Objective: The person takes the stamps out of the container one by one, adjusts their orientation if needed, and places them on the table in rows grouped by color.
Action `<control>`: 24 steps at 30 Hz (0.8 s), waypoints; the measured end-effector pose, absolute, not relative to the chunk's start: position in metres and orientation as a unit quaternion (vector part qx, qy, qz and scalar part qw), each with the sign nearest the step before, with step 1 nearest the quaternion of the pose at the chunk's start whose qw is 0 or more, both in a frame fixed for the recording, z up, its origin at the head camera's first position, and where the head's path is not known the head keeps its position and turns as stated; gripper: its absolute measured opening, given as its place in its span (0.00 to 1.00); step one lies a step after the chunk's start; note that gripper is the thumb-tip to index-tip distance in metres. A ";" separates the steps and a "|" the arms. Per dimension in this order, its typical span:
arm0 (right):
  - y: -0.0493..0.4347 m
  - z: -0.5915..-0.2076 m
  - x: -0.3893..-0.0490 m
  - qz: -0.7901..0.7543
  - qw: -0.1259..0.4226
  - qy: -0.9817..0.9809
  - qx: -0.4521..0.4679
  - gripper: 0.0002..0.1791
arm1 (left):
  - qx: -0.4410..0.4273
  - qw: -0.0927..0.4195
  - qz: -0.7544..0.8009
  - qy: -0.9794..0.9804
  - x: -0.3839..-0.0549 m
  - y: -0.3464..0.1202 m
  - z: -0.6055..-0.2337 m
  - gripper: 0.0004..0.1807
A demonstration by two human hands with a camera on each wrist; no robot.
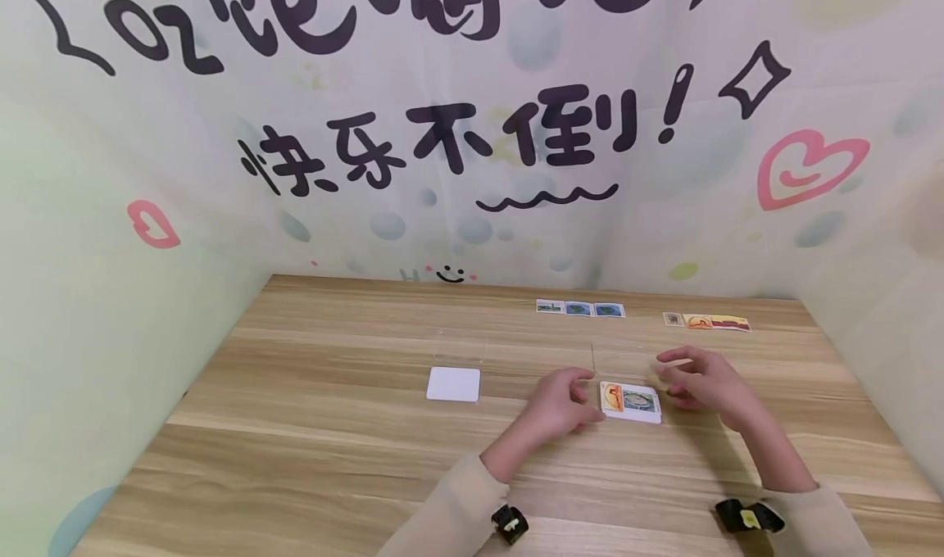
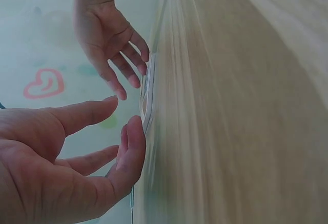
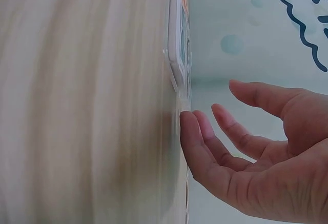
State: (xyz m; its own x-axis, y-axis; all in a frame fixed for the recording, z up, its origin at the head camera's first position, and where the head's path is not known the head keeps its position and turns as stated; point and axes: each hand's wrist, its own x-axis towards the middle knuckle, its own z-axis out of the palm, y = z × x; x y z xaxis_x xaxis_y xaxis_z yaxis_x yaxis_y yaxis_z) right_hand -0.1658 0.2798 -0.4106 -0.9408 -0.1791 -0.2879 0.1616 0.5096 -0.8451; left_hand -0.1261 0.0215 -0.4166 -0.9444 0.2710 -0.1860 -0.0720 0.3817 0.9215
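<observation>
A white card stack lies on the table, with an orange stamp and a grey-green stamp on its top. In the right wrist view, a thin clear plastic edge runs round the white cards. My left hand is at the left end of the stack, fingers loosely bent and thumb apart; whether the fingertips touch it I cannot tell. Off the right end, my right hand hovers with relaxed, spread fingers and nothing between them. Both palms face each other across the cards in the left wrist view.
Another white card stack lies to the left, with faint clear plastic behind it. Toward the back edge lie a row of blue-green stamps and, farther right, a row with orange and red stamps. A printed cloth backdrop borders the table.
</observation>
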 end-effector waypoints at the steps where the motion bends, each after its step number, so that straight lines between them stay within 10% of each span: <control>1: 0.280 -0.411 -0.166 -0.496 0.174 0.851 -0.004 0.26 | 0.058 0.154 0.553 0.817 -0.126 0.023 -0.417 0.33; 24: 0.278 -0.412 -0.161 -0.490 0.205 0.847 -0.009 0.26 | 0.008 0.161 0.562 0.812 -0.132 0.039 -0.423 0.33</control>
